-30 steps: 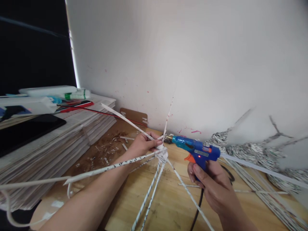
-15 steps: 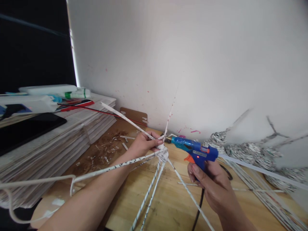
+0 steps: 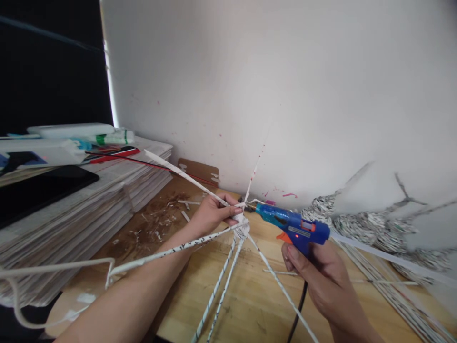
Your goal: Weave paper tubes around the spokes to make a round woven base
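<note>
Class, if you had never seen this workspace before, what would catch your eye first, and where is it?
First, the bright blue glue gun, just right of centre in the right hand, its red light glowing. Next, the white paper piece at the centre, pinched by the left hand, with long strips radiating outward. Then the woven paper shapes near the wall, at right.

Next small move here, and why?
Likely a light squeeze of the orange trigger: the right hand holds the glue gun with its nozzle at or very near the paper strips that the left hand pinches, and the gun's red light is on.
</note>
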A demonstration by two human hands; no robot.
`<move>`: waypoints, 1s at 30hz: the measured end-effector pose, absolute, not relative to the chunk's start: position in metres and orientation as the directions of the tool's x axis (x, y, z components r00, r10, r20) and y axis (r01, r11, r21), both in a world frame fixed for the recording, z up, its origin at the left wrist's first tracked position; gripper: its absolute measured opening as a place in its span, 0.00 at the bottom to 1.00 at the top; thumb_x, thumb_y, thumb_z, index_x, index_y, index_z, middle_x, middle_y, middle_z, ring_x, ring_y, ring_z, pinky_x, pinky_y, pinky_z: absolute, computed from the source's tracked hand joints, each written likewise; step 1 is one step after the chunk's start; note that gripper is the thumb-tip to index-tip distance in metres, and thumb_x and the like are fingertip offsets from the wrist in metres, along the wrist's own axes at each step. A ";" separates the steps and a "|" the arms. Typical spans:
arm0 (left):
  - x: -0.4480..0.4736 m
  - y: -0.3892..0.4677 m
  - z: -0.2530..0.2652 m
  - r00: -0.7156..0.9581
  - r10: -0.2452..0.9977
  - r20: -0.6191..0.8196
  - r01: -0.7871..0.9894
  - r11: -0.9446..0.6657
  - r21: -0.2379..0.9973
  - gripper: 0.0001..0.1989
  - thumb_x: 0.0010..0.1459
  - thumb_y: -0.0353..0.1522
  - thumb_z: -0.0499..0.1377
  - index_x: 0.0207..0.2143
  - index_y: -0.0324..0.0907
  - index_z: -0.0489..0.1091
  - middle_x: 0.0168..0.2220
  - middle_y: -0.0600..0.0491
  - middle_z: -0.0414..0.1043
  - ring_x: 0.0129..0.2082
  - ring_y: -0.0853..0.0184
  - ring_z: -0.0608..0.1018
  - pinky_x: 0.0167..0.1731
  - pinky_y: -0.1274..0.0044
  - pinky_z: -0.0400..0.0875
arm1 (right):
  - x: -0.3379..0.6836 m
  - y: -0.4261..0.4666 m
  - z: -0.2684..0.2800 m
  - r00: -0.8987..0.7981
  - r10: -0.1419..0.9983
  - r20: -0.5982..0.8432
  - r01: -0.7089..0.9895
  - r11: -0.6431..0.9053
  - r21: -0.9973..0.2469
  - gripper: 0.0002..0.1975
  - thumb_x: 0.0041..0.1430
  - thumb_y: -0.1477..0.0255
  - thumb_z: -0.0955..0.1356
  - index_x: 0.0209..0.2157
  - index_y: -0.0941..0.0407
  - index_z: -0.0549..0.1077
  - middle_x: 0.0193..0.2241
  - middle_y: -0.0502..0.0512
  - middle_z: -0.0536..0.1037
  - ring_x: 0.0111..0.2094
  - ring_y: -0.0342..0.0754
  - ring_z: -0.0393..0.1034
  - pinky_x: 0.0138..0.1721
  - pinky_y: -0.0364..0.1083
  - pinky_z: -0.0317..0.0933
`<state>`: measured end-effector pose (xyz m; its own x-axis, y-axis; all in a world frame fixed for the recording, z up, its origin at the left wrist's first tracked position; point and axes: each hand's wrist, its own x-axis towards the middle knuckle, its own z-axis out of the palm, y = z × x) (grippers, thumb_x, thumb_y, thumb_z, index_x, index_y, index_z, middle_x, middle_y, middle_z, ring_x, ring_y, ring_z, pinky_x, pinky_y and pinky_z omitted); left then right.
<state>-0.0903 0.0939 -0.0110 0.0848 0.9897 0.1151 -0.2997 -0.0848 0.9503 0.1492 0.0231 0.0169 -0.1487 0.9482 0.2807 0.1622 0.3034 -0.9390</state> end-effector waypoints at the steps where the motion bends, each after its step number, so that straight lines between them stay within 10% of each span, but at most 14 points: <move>1: -0.090 0.093 -0.011 0.088 0.989 0.118 -0.297 -0.087 0.951 0.15 0.42 0.37 0.73 0.27 0.37 0.73 0.23 0.53 0.76 0.21 0.70 0.77 0.23 0.80 0.74 | 0.149 0.022 0.017 -0.145 0.948 0.285 0.184 0.309 -0.933 0.11 0.58 0.62 0.70 0.39 0.54 0.73 0.23 0.50 0.69 0.25 0.45 0.61 0.26 0.44 0.57; 30: -0.090 0.090 -0.008 0.080 0.981 0.174 -0.292 -0.144 0.946 0.14 0.43 0.35 0.72 0.28 0.36 0.74 0.24 0.54 0.76 0.22 0.72 0.78 0.23 0.82 0.76 | 0.160 0.016 0.017 -0.176 0.922 0.346 0.336 0.386 -0.859 0.11 0.60 0.64 0.69 0.42 0.54 0.74 0.23 0.50 0.71 0.25 0.44 0.65 0.26 0.40 0.63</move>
